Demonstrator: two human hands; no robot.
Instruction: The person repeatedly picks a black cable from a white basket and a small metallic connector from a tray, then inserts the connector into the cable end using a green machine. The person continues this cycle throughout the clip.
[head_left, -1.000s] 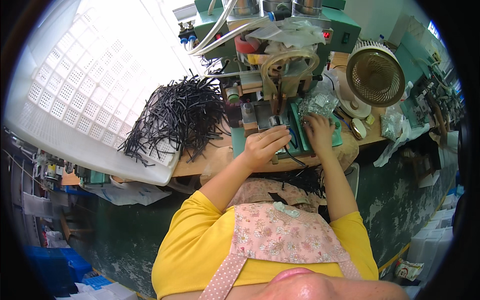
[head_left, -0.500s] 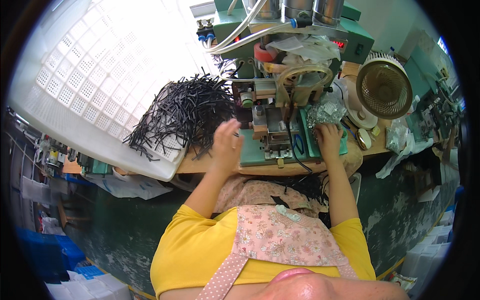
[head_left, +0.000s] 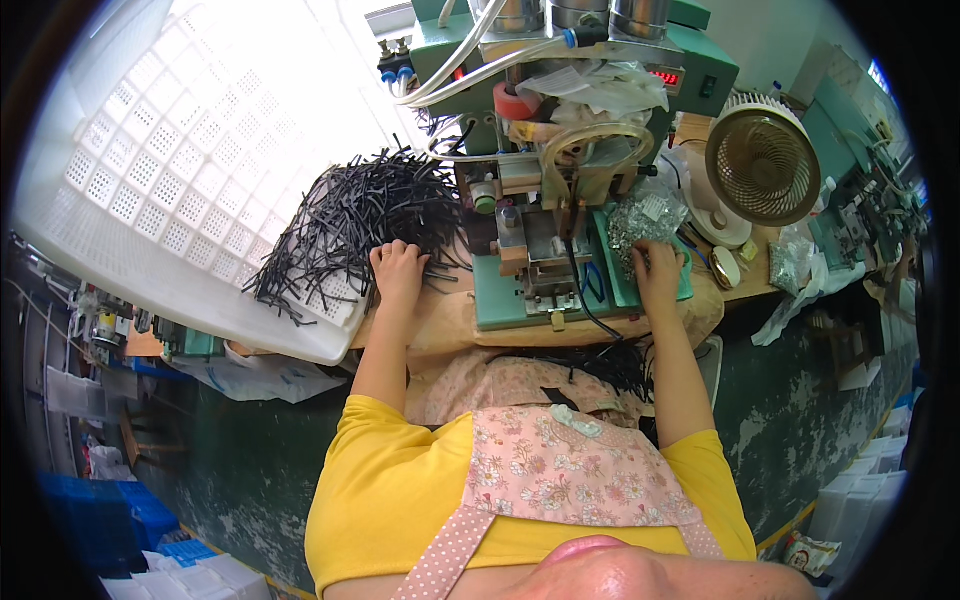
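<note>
My left hand (head_left: 400, 272) lies at the near right edge of a heap of thin black strips (head_left: 365, 215), its fingers slightly apart and bent over them. No strip shows clearly gripped in it. At the right, my right hand (head_left: 656, 272) dips into a green tray (head_left: 622, 285) of small shiny metal pieces (head_left: 628, 222). Its fingers are drawn together among the pieces; what they hold is too small to make out. Between my hands stands a green press machine (head_left: 500, 295) with a metal fixture (head_left: 545, 245) at its middle.
A large white perforated crate (head_left: 150, 190) leans behind the strips. Right of the press are a round fan (head_left: 765, 170) and a bag of small parts (head_left: 792, 262). A black cable (head_left: 590, 310) hangs over the press front. More black strips (head_left: 610, 370) lie by my lap.
My left hand has moved left and down from beside the press onto the black strips. My right hand stays in the green tray, its fingers shifted slightly.
</note>
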